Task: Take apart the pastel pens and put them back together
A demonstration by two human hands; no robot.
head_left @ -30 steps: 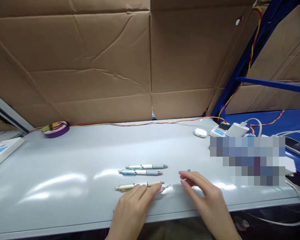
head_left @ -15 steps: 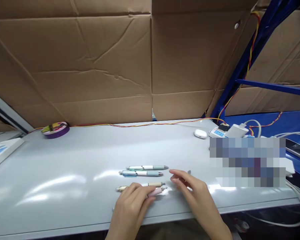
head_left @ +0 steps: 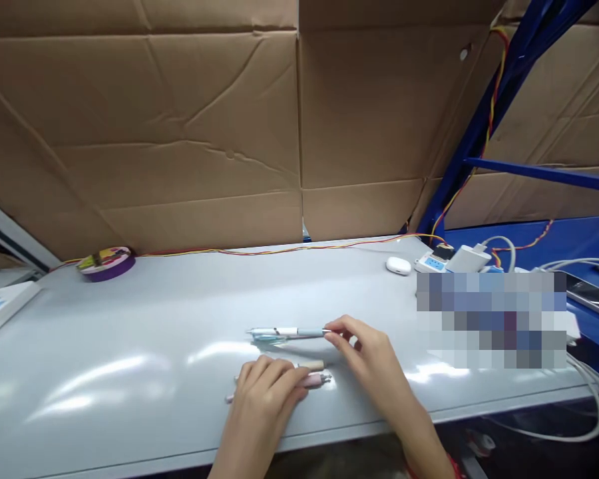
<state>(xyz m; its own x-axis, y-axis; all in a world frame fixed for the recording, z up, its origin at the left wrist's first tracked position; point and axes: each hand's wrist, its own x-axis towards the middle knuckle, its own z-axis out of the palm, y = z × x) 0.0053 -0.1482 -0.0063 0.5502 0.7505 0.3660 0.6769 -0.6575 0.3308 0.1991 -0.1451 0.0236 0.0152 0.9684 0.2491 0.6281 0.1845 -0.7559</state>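
Note:
Several click pens lie side by side on a pale grey table (head_left: 130, 332). My left hand (head_left: 262, 399) rests with fingers curled on a pink pen (head_left: 315, 380) nearest the front edge, partly covering a beige pen (head_left: 313, 364) behind it. My right hand (head_left: 367, 352) reaches left and pinches the tip end of a blue pen (head_left: 284, 331), which lies over a green pen (head_left: 269, 338). The middle parts of the pink and beige pens are hidden under my left hand.
Cardboard sheets (head_left: 180, 133) wall the back of the table. A purple tape roll (head_left: 104, 263) sits at the back left, a white earbud case (head_left: 398, 266) and a power strip with chargers (head_left: 459, 261) at the back right. Twisted red-yellow wire (head_left: 279, 249) runs along the back edge.
My right hand moved left from the small part on the table to the tips of the far pens and took hold of the blue one. My left hand settled on the pink pen.

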